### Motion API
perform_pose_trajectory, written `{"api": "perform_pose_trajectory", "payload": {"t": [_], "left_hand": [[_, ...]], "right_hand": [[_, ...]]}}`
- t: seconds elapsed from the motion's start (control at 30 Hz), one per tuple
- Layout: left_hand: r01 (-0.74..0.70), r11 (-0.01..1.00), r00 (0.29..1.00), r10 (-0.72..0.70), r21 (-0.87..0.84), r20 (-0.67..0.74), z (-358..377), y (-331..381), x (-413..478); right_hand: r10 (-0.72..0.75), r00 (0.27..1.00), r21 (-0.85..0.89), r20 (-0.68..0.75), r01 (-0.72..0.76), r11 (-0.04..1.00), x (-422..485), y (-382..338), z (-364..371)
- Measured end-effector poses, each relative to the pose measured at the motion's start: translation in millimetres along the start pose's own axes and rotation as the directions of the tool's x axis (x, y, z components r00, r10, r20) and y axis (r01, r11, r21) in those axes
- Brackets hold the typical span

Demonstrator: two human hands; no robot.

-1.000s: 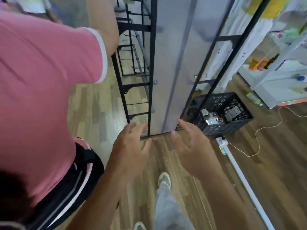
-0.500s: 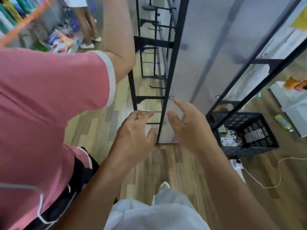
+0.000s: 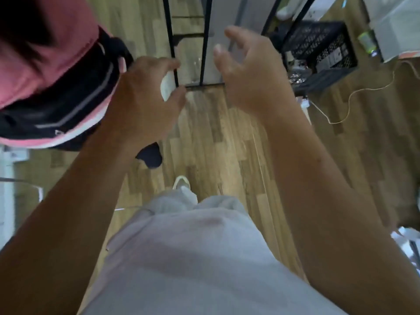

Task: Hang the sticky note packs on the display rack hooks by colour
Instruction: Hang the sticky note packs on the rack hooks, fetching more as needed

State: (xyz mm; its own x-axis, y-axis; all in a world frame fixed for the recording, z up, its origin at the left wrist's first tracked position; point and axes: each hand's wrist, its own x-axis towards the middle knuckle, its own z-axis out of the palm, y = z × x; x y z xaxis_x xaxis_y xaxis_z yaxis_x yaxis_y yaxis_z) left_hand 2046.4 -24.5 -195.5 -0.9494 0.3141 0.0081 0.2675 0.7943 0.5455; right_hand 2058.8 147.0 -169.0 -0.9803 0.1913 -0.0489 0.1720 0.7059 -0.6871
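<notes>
The foot of the display rack (image 3: 205, 53), black bars around a grey panel, stands on the wood floor just beyond my hands. My left hand (image 3: 145, 92) is at the rack's left post, and its fingers and thumb pinch a small white object (image 3: 167, 87), too blurred to identify. My right hand (image 3: 250, 73) hovers in front of the grey panel with its fingers loosely spread and curved, holding nothing. No hooks or coloured sticky note packs show in this view.
A person in a pink shirt (image 3: 45, 64) bends low at the left, close to my left arm. A black crate (image 3: 322, 48) with small items sits right of the rack. A thin cable (image 3: 354, 94) lies on the floor. My legs fill the bottom.
The view has tipped down toward the floor. Both hands have dropped to the rack's foot, and the left hand, empty before, now has a white object between its fingers. The person in pink has bent lower.
</notes>
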Motion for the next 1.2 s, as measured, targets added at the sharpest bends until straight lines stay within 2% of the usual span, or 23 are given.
{"api": "perform_pose_trajectory", "payload": {"t": [0.2,0.37,0.53,0.63,0.8,0.97,1.2], "left_hand": [[0.155,0.988,0.986,-0.153,0.022,-0.069,9.1,-36.5,-151.8],[0.310,0.951,0.942,-0.308,-0.007,-0.130,-8.7,-71.3,-273.4],[0.505,0.859,0.820,-0.508,-0.084,-0.265,-48.8,-122.7,-369.9],[0.571,0.811,0.749,-0.578,-0.126,-0.324,-75.4,-162.0,-424.5],[0.672,0.699,0.599,-0.708,-0.245,-0.375,-120.8,-231.0,-512.9],[0.712,0.636,0.512,-0.760,-0.296,-0.401,-162.2,-286.0,-555.9],[0.747,0.590,0.493,-0.801,-0.306,-0.340,-211.1,-353.0,-529.3]], "right_hand": [[-0.107,0.990,0.024,0.092,0.106,0.994,-114.8,13.0,62.9],[-0.151,0.938,0.061,0.313,0.139,0.988,-199.5,-8.0,120.6],[-0.278,0.852,0.049,0.444,0.287,0.957,-259.3,-92.9,162.0],[-0.350,0.788,0.068,0.506,0.368,0.927,-288.0,-146.5,201.2],[-0.378,0.709,0.075,0.595,0.420,0.905,-327.9,-236.5,289.3],[-0.422,0.666,0.120,0.615,0.450,0.885,-342.3,-298.7,346.2],[-0.427,0.652,0.091,0.626,0.482,0.871,-309.1,-356.0,410.6]]}}
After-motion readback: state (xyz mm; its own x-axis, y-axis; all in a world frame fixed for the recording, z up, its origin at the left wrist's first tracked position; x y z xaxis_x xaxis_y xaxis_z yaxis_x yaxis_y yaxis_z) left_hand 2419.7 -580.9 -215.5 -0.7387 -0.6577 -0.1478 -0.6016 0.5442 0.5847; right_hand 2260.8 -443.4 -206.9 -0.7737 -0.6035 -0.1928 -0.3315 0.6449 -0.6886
